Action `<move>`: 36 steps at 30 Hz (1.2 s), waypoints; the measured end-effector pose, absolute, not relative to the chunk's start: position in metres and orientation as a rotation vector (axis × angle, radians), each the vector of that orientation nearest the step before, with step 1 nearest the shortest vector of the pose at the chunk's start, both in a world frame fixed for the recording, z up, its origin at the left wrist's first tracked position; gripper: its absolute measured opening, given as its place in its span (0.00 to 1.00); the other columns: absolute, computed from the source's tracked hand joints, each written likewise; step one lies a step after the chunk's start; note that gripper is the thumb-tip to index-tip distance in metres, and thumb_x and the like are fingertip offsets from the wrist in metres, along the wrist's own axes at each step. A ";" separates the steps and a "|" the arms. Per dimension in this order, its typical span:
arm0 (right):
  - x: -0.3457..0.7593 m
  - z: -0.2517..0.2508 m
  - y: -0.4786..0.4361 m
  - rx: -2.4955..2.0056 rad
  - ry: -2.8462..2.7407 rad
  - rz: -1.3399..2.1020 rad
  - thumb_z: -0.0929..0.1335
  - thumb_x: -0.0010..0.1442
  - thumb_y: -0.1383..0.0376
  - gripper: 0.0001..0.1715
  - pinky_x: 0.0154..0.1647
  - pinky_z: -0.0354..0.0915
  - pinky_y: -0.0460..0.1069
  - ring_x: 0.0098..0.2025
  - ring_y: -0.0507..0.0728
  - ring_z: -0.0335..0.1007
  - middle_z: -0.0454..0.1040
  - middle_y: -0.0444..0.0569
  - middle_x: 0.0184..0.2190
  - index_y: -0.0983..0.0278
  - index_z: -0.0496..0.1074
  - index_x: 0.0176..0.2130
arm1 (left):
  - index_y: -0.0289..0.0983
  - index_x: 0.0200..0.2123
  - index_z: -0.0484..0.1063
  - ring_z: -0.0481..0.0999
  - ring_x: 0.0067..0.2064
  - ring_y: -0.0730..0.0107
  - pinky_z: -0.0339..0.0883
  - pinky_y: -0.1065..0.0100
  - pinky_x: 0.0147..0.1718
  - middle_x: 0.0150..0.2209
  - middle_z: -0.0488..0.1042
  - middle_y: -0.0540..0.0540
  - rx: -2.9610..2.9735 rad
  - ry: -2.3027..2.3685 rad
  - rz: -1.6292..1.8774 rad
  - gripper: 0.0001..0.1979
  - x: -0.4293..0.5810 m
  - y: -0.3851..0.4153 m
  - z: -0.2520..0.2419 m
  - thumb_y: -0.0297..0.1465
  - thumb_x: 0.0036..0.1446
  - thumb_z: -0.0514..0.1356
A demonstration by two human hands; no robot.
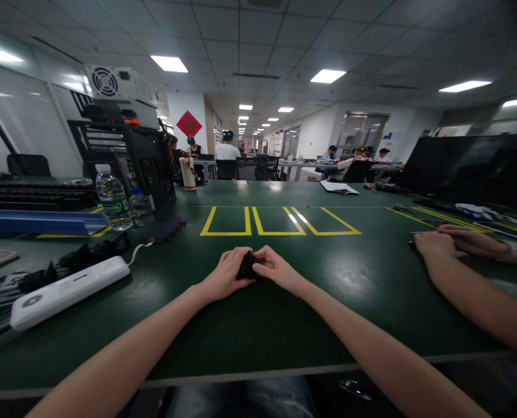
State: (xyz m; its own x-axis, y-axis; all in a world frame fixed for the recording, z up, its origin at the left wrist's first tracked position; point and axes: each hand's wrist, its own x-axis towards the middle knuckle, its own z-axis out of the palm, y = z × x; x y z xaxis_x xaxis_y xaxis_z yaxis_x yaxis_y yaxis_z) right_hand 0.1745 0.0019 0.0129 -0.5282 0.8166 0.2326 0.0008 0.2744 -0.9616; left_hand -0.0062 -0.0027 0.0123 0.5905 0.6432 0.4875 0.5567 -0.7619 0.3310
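A small black boxy object [246, 266] is gripped from both sides by the closed fingers of the left hand [226, 273] and right hand [276, 268], best steadied against the dark green desk [258, 331].

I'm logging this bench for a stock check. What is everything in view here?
table: one, dark green, fills the foreground
tape boxes: three, yellow outlines, on the table beyond the hands
bottle: one, clear, left
rail: one, blue, far left beside the bottle
power strip: one, white, near left
computer case: one, black, back left
flask: one, white and red, right of the case
papers: one stack, white, back right of centre
monitor: one, black, far right
co-worker's hands: two, on the table at right
black object: one, small, between both hands
left hand: grips the object's left side
right hand: grips its right side
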 end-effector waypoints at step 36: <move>0.172 0.017 -0.004 -0.749 -1.787 1.289 0.66 0.50 0.63 0.13 0.42 0.62 0.51 0.40 0.52 0.64 0.64 0.44 0.36 0.63 0.60 0.37 | 0.41 0.51 0.48 0.60 0.50 0.60 0.49 0.55 0.50 0.48 0.60 0.44 2.659 1.029 0.902 0.30 -0.007 -0.002 0.011 0.34 0.47 0.59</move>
State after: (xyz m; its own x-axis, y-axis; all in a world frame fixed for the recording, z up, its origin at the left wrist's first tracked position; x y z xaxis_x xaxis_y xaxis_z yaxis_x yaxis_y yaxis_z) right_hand 0.1721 -0.0038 0.0170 -0.5120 0.8195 0.2572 0.0144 0.3076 -0.9514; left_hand -0.0068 -0.0016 0.0107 0.5837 0.6537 0.4816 0.5630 -0.7532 0.3401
